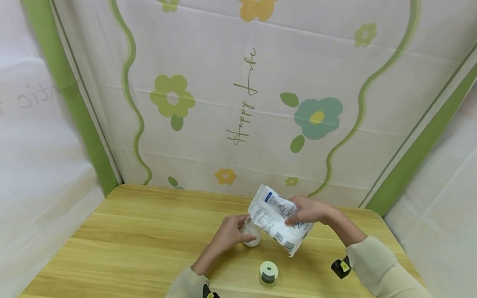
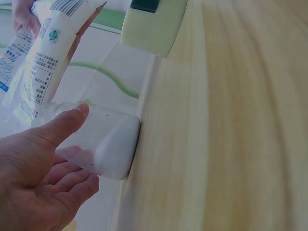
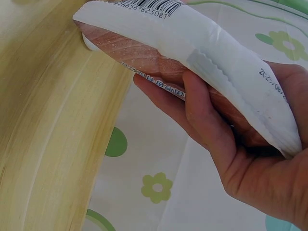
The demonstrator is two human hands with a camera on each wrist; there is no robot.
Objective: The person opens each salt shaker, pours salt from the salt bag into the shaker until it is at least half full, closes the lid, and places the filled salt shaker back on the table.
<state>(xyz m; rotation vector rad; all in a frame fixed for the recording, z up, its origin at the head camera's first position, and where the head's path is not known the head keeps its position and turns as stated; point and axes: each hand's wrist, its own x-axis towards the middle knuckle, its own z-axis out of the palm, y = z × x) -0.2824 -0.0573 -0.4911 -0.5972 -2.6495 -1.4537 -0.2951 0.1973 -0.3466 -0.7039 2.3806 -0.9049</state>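
Note:
My right hand (image 1: 311, 210) grips a white printed plastic bag (image 1: 274, 218), tilted with its left end down at the mouth of a clear jar. In the right wrist view the bag (image 3: 211, 53) has a barcode and a pinkish side panel, with fingers (image 3: 202, 106) curled against it. My left hand (image 1: 229, 234) holds the clear jar (image 1: 252, 237) upright on the table, thumb on one side and fingers on the other. White powder (image 2: 115, 151) lies in the jar's bottom, heaped up one side, in the left wrist view. The bag's end overlaps the jar's mouth there.
A round pale-green lid (image 1: 269, 271) with a dark tab rests on the wooden table (image 1: 132, 247), nearer me than the jar. Behind the table hangs a white curtain (image 1: 211, 59) printed with flowers, and similar cloth closes both sides.

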